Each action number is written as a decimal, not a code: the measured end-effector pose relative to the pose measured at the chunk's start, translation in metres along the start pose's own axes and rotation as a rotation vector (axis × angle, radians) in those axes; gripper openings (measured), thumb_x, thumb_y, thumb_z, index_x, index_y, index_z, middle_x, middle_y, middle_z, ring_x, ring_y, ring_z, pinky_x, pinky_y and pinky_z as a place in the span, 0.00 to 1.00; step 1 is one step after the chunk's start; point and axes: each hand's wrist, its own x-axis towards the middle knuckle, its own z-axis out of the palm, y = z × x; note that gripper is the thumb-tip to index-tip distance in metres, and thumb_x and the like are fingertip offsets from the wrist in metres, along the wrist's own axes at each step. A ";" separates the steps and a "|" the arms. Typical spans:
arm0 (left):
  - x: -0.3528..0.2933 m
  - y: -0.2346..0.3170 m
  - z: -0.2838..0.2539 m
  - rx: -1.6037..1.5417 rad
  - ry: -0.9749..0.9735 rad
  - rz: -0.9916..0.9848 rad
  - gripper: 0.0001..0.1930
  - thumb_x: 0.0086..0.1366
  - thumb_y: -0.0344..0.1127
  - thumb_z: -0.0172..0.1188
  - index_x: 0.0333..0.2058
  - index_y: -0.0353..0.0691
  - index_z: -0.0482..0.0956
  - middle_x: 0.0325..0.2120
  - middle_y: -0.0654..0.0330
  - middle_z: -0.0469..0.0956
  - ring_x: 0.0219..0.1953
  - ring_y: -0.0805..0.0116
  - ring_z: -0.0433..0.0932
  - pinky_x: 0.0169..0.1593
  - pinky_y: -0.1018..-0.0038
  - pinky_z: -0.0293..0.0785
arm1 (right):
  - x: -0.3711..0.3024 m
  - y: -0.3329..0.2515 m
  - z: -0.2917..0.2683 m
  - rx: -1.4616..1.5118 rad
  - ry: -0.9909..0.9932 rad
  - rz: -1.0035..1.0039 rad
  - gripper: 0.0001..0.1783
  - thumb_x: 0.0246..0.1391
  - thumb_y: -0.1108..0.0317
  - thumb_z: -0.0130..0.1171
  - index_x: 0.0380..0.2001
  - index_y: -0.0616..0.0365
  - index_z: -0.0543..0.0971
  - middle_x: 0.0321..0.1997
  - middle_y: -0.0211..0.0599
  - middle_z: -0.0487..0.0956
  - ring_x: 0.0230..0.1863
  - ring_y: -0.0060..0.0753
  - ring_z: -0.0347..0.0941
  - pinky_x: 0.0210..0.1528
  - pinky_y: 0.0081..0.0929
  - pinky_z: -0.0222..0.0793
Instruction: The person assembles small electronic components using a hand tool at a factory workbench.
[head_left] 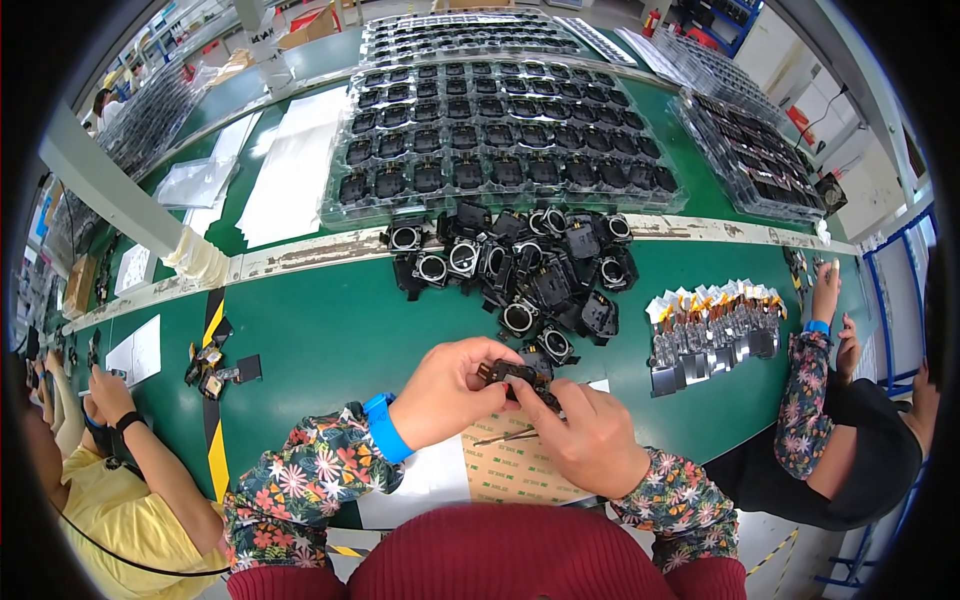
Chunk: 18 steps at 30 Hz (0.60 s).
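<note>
Fingers (480, 351) of the left hand (437, 395) were pinched pretty snugly around a small black part (509, 371), and the right hand (597, 440) had closed in on the same piece from the right. It was up over the near middle of the green bench (330, 345), just nearer than a messy heap of black housings (553, 285). A thin metal tool (505, 437) lay on a tan patterned sheet (510, 483), nearer still.

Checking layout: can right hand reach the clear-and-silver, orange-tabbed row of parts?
Likely yes: only green tabletop separates right hand and row, though that hand is busy with the black plastic part.
</note>
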 end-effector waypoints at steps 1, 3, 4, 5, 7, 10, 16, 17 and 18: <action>0.000 0.001 0.000 0.001 0.000 -0.001 0.14 0.56 0.18 0.50 0.43 0.28 0.71 0.35 0.58 0.77 0.34 0.77 0.77 0.40 0.80 0.77 | 0.000 0.000 0.000 0.008 -0.006 0.001 0.25 0.37 0.73 0.57 0.45 0.56 0.76 0.28 0.35 0.69 0.22 0.28 0.69 0.20 0.24 0.66; -0.001 0.002 0.000 0.077 0.014 -0.007 0.14 0.56 0.18 0.50 0.43 0.28 0.71 0.35 0.58 0.77 0.34 0.77 0.77 0.40 0.80 0.77 | 0.001 0.001 0.001 0.019 0.007 0.003 0.25 0.36 0.73 0.57 0.45 0.55 0.76 0.28 0.34 0.69 0.22 0.28 0.69 0.20 0.24 0.67; -0.001 0.003 0.000 0.078 0.014 -0.008 0.14 0.56 0.18 0.50 0.43 0.28 0.71 0.35 0.58 0.77 0.34 0.77 0.77 0.40 0.80 0.77 | 0.001 0.001 0.001 0.031 0.019 0.002 0.25 0.36 0.74 0.57 0.45 0.55 0.76 0.28 0.34 0.68 0.22 0.28 0.69 0.21 0.24 0.67; -0.001 0.004 0.001 0.078 0.018 -0.009 0.14 0.56 0.18 0.50 0.42 0.28 0.71 0.34 0.58 0.77 0.34 0.77 0.77 0.40 0.80 0.77 | 0.001 0.001 0.002 0.030 0.019 0.003 0.25 0.36 0.74 0.57 0.45 0.55 0.76 0.28 0.34 0.68 0.22 0.28 0.69 0.21 0.24 0.67; -0.001 0.005 0.001 0.078 0.021 -0.011 0.13 0.56 0.18 0.50 0.42 0.27 0.72 0.34 0.58 0.77 0.34 0.76 0.78 0.39 0.80 0.77 | 0.001 0.002 0.002 0.101 0.005 0.031 0.26 0.36 0.74 0.57 0.46 0.54 0.76 0.28 0.33 0.68 0.22 0.28 0.69 0.21 0.24 0.67; -0.001 0.004 0.000 0.133 0.026 -0.016 0.13 0.56 0.18 0.50 0.41 0.27 0.72 0.34 0.58 0.77 0.35 0.76 0.78 0.39 0.80 0.77 | 0.001 0.005 0.002 0.159 0.020 0.032 0.26 0.35 0.74 0.58 0.46 0.53 0.76 0.27 0.33 0.68 0.22 0.28 0.68 0.21 0.24 0.67; 0.001 0.003 0.000 0.064 0.019 -0.027 0.10 0.58 0.19 0.51 0.40 0.27 0.73 0.34 0.58 0.77 0.34 0.76 0.78 0.38 0.81 0.77 | 0.002 0.008 -0.004 0.045 -0.068 -0.046 0.24 0.41 0.70 0.55 0.47 0.58 0.75 0.30 0.35 0.68 0.23 0.26 0.68 0.22 0.22 0.66; 0.001 0.003 0.000 0.069 0.018 -0.030 0.10 0.59 0.19 0.51 0.40 0.27 0.73 0.34 0.57 0.78 0.34 0.76 0.77 0.37 0.81 0.77 | 0.002 0.008 -0.003 0.045 -0.068 -0.044 0.24 0.41 0.70 0.55 0.47 0.58 0.75 0.30 0.35 0.68 0.23 0.26 0.68 0.22 0.22 0.66; 0.001 0.003 0.000 0.073 0.017 -0.034 0.10 0.59 0.20 0.51 0.40 0.27 0.73 0.34 0.57 0.78 0.34 0.76 0.77 0.37 0.81 0.77 | 0.002 0.008 -0.003 0.045 -0.060 -0.043 0.24 0.41 0.70 0.54 0.47 0.58 0.75 0.30 0.34 0.67 0.23 0.26 0.68 0.22 0.21 0.65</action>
